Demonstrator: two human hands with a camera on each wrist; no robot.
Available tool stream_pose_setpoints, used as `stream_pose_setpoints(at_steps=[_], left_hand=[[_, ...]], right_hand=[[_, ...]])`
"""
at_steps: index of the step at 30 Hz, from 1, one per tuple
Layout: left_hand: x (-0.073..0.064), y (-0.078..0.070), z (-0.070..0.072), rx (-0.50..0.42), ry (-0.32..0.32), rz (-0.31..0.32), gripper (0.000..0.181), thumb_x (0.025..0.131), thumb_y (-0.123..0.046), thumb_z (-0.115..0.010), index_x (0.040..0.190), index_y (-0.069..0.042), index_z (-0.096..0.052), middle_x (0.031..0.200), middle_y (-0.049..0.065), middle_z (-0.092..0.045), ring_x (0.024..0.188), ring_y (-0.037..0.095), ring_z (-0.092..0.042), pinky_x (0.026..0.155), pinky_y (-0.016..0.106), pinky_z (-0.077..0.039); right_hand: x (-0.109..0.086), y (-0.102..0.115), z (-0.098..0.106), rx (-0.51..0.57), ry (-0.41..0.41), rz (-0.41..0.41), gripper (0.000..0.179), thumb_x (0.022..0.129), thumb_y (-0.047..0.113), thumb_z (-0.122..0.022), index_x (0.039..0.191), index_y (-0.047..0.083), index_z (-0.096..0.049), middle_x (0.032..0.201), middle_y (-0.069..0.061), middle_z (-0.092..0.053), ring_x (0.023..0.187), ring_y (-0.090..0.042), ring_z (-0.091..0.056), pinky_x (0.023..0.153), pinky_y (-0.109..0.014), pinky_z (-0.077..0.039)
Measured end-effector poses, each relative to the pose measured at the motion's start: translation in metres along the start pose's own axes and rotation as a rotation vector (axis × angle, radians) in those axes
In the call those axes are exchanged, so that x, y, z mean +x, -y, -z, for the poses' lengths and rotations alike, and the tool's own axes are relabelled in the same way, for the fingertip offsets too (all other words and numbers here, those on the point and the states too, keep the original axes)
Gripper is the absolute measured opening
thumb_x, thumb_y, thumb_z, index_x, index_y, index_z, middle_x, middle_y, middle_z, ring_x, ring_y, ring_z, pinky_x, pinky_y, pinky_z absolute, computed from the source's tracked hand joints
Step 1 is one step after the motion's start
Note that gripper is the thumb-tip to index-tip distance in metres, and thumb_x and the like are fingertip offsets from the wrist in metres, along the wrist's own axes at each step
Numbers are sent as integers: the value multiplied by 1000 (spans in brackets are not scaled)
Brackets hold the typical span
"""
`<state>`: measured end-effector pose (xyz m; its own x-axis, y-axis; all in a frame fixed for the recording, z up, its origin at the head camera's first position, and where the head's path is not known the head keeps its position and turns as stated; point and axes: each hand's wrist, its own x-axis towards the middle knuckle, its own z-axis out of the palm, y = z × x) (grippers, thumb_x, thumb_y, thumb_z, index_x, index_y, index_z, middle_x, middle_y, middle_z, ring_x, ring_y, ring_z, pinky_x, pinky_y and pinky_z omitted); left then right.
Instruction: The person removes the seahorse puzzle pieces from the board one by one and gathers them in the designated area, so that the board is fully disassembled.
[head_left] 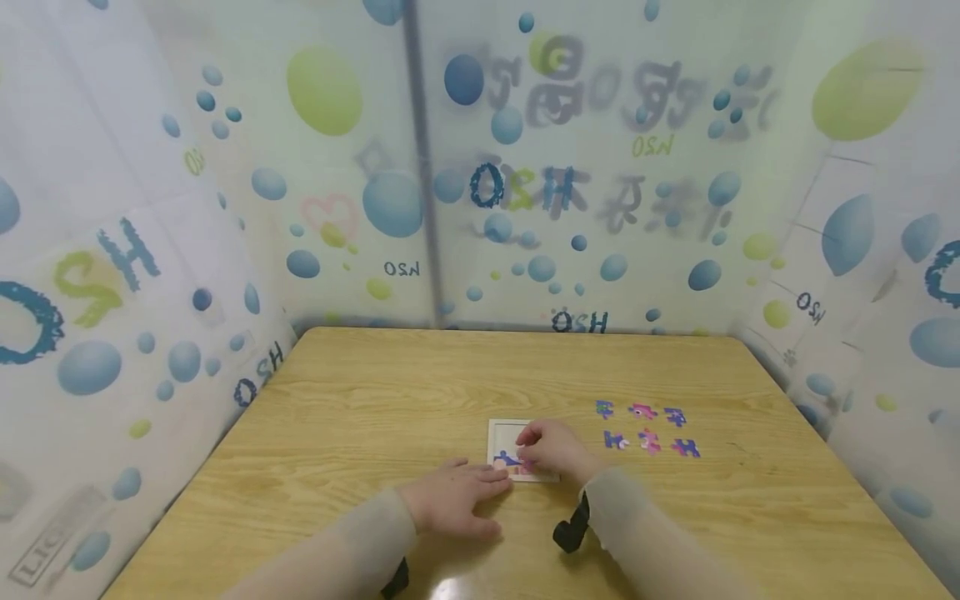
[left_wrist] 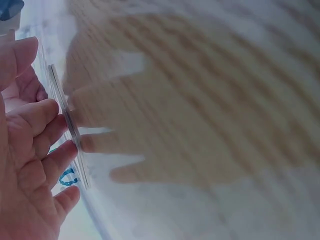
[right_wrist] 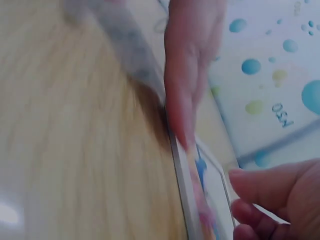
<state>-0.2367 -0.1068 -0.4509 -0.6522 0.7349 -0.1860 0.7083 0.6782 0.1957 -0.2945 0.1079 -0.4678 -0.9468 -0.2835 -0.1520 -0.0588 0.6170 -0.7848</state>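
Pieces (head_left: 649, 442) lay right of the frame (head_left: 491, 437), nearer the right hand (head_left: 558, 451), grip impossible to tell; the left hand (head_left: 453, 500), fingers outstretched, touched the frame.

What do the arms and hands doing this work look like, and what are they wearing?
They're a person's: the left hand and right hand are bare, without gloves. The left sleeve and right sleeve are long, plain and pale beige-grey. A dark attachment shows beneath the right wrist.
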Motion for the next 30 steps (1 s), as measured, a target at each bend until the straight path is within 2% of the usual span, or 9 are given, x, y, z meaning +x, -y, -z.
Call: stream_pose_setpoints(at_steps=[4, 10, 17, 25, 30], left_hand=[[2, 1, -2, -3, -2, -8, 69, 91, -60, -47, 147, -20, -41, 152, -4, -36, 139, 15, -33, 113, 51, -25], [1, 3, -5, 7, -19, -29, 68, 92, -58, -47, 146, -17, -44, 151, -3, -37, 139, 15, -33, 112, 51, -26], [-5, 5, -6, 45, -28, -42, 69, 92, -57, -50, 146, -15, -43, 152, -1, -35, 139, 15, -33, 112, 50, -26], [-5, 4, -5, 47, -19, -41, 74, 91, -55, -53, 147, -9, -39, 154, 2, -33, 138, 20, -35, 113, 36, -29], [-5, 4, -4, 37, -21, -21, 75, 90, -56, -55, 146, -9, -41, 153, 2, -35, 137, 24, -36, 112, 38, -30]], right_hand=[[1, 8, -14, 81, 15, 7, 18, 82, 9, -73, 99, 5, -68, 89, -5, -59, 75, -17, -57, 66, -27, -50], [5, 4, -25, 40, -24, 45, 19, 77, 9, -79, 92, 4, -69, 81, -2, -59, 75, -15, -54, 65, -25, -48], [4, 6, -29, 14, -39, 51, 16, 77, 9, -80, 89, 5, -70, 78, 0, -59, 73, -14, -53, 66, -26, -45], [5, 5, -29, 36, -49, 26, 16, 76, 8, -80, 88, 5, -69, 78, -1, -58, 74, -15, -52, 65, -26, -46], [5, 5, -28, 31, -60, 24, 16, 76, 10, -80, 88, 5, -70, 77, 0, -58, 73, -14, -52, 66, -25, -45]])
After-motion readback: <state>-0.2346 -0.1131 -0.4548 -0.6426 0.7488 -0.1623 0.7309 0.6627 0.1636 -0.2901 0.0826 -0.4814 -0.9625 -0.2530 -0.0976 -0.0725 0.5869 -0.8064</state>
